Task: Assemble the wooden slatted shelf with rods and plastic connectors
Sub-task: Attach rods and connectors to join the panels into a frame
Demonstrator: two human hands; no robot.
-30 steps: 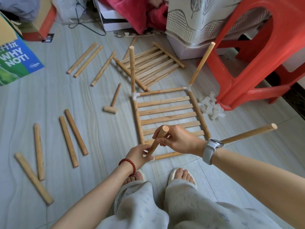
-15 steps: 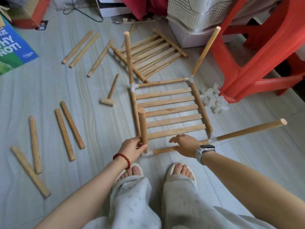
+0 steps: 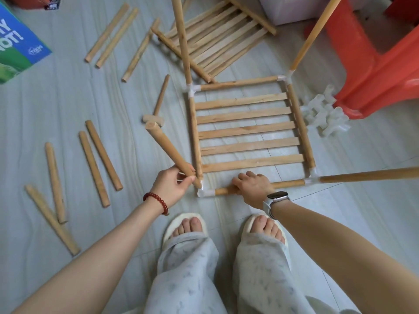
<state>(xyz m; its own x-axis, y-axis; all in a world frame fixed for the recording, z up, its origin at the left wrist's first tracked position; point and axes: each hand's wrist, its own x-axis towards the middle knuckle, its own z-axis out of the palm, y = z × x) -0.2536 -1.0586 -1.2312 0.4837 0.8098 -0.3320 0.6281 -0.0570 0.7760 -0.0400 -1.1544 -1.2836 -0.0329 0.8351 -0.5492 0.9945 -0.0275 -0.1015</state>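
Two hands busy at near edge of slatted shelf [image 3: 249, 132], which lies flat on floor [image 3: 68, 105]. Left hand [image 3: 169, 189] grips rod [image 3: 167, 149] by low end; rod leans up and away to left, low tip at near-left plastic connector [image 3: 205, 193], maybe partly in, hard to see. Right hand [image 3: 252, 186] curls over near frame rod [image 3: 288, 184]. Spare connectors [image 3: 326, 116] piled beside red stool [image 3: 374, 64]. Small wooden mallet [image 3: 156, 109] left of shelf.
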